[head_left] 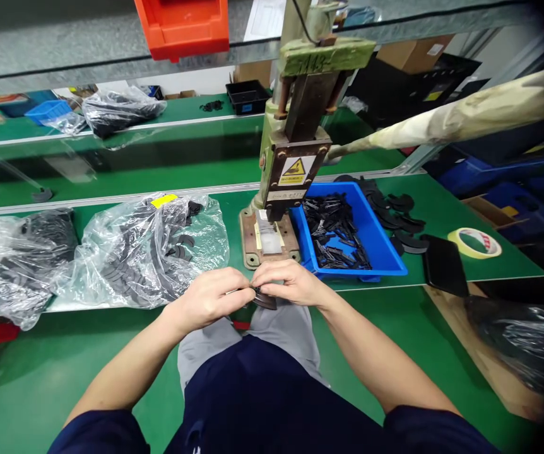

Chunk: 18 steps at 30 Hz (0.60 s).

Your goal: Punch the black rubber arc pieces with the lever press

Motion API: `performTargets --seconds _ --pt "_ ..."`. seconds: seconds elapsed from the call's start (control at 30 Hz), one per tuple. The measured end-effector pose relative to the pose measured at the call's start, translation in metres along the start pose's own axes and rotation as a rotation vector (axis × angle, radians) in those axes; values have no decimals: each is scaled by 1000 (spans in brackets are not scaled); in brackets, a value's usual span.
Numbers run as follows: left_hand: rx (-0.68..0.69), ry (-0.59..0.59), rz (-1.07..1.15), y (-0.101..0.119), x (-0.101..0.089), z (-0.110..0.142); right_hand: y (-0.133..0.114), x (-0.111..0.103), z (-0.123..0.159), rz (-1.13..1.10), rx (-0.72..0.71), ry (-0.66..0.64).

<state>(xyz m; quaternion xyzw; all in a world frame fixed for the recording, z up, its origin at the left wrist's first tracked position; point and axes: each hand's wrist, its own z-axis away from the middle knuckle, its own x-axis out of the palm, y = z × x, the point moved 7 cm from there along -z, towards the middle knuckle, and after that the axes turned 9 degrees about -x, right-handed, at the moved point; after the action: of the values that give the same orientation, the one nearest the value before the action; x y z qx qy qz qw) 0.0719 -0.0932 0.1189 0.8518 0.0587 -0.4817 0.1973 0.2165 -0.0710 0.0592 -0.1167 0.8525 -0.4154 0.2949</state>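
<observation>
Both hands meet at the bench's front edge, just below the base of a green hand press [270,243]. Between them is a dark curved plastic piece [266,301], partly covered by the fingers. My left hand [218,296] pinches at its left end, thumb and forefinger together. My right hand [293,282] is closed on the same piece from the right, fingers bent over it. A blue bin [385,252] of small black plastic parts [333,227] stands right of the press. Left of it lies a clear plastic bag [153,252] of dark curved pieces.
A second bag [35,258] lies further left. The press's long wrapped lever [442,120] reaches out to the right. Loose curved pieces [395,211], a black phone-like slab [445,265] and a tape roll [474,243] are on the right. An orange bin [182,28] hangs overhead.
</observation>
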Motion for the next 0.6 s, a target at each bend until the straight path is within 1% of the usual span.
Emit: performTargets --seconds 0.1,0.17,0.23,0.3,0.37,0.4,0.43,0.47,0.5,0.53,0.6 --pt "27 4 41 -3 3 2 5 2 -1 -2 32 -18" --pt "4 -12 105 -11 7 4 11 3 0 5 69 -3" --pt "-88 -31 172 -26 13 6 19 4 1 26 125 54" --pt "-258 -19 245 -51 18 8 30 7 6 51 185 148" --pt "-502 58 305 -90 17 13 45 12 14 69 280 248" --pt "-648 132 327 -115 13 18 55 15 21 78 368 300" --pt "-799 225 347 -143 6 26 64 22 27 96 440 303" --pt "-942 330 371 -173 -1 35 71 30 31 124 473 270" --pt "-1072 461 406 -204 -11 48 75 37 33 168 463 241" --pt "-1160 552 455 -234 -20 58 77 42 33 216 415 217" --pt "-1307 724 534 -295 -39 80 77 49 35 302 295 209"
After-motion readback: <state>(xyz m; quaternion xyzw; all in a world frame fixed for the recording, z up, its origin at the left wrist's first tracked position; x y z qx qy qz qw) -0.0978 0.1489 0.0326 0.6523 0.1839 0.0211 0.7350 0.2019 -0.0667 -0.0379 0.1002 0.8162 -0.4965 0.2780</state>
